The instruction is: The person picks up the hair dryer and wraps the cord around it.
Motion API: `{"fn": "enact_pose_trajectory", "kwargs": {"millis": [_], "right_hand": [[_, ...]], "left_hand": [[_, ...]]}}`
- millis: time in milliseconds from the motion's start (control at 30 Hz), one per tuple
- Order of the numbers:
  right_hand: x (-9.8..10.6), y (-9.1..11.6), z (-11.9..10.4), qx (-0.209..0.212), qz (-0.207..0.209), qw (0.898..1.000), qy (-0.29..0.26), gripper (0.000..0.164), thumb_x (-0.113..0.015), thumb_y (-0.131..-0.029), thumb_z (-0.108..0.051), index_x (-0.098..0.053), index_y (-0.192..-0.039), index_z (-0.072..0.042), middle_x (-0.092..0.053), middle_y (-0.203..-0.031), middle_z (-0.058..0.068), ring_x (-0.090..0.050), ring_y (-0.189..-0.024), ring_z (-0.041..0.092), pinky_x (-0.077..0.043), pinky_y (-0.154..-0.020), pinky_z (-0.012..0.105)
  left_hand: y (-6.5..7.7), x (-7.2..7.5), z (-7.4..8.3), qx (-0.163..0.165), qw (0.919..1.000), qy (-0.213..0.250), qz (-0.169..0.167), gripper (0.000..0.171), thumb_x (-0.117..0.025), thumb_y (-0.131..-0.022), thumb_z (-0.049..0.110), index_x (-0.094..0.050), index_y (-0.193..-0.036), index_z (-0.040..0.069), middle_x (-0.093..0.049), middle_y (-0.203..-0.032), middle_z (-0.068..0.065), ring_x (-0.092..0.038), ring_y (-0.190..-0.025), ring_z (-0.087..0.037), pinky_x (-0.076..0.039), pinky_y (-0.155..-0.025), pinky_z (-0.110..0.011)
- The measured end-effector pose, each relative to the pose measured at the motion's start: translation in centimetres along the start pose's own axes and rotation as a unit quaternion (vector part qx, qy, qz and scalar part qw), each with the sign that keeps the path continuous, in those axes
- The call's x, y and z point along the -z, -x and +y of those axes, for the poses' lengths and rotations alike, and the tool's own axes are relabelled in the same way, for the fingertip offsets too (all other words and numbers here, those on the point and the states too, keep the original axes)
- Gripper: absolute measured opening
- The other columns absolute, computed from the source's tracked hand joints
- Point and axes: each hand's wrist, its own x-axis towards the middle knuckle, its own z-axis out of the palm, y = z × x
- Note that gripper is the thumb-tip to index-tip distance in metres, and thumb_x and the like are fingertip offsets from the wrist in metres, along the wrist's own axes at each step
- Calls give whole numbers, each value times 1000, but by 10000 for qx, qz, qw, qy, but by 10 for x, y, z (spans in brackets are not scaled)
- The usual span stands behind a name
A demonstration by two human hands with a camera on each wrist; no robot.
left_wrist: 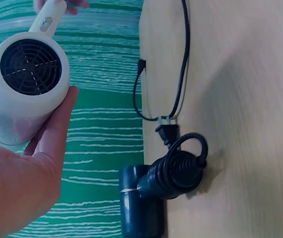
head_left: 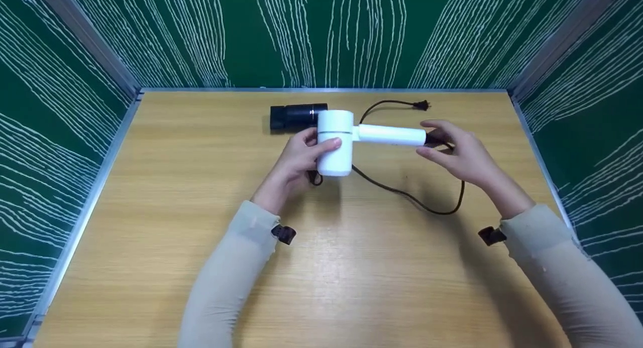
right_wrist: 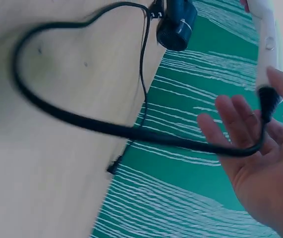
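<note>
A white hair dryer (head_left: pixel 335 157) is held above the table, its handle (head_left: pixel 392 135) pointing right. My left hand (head_left: pixel 300 157) grips the barrel, thumb across its front and the other fingers behind. In the left wrist view, the dark round grille (left_wrist: pixel 30 67) of the dryer shows. At the handle's far end is my right hand (head_left: pixel 464 149), its fingers spread and loosely bent around the cord end. The right wrist view shows its thumb (right_wrist: pixel 282 82) against the handle's end, while the black power cord (right_wrist: pixel 146 136) loops past the open palm.
A black hair dryer (head_left: pixel 299 118) lies at the back of the wooden table (head_left: pixel 201 212); its cord is coiled by its plug (left_wrist: pixel 167 132). The white dryer's plug (head_left: pixel 421 105) rests near the back edge. Green, white-streaked walls (head_left: pixel 321 36) enclose the table's back and sides.
</note>
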Motion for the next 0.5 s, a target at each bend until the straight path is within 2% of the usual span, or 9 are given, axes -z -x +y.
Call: {"fn": "enact_pose_trajectory", "kwargs": {"millis": [100,267,500], "right_hand": [[-2,5,8,-126,-11,9963,-849,56,-69,-107,-28,-52,-155,-5,-70,-127,18,-72,-107,18,-60,-86,19],[-8,14,20,-281,-154,9813,-1897,48,-61,-111,-26,-53,-149,2,-74,-115,11,-77,-97,14,-64,-84,28],[-11,25,34,-464,156,9582,-2819,38,-58,-112,-25,-61,-133,6,-72,-95,10,-75,-77,18,-65,-75,30]], "left_hand": [[0,5,3,-13,10000,8,60,79,-86,-93,33,-47,-159,10,-64,-144,-10,-65,-127,-27,-54,-109,-49],[1,11,6,-92,9999,22,112,79,-85,-94,34,-46,-159,10,-62,-146,-10,-63,-129,-28,-54,-109,-49],[1,17,6,-252,9995,152,145,75,-84,-96,28,-46,-157,7,-65,-142,-12,-65,-126,-29,-54,-108,-51]]}}
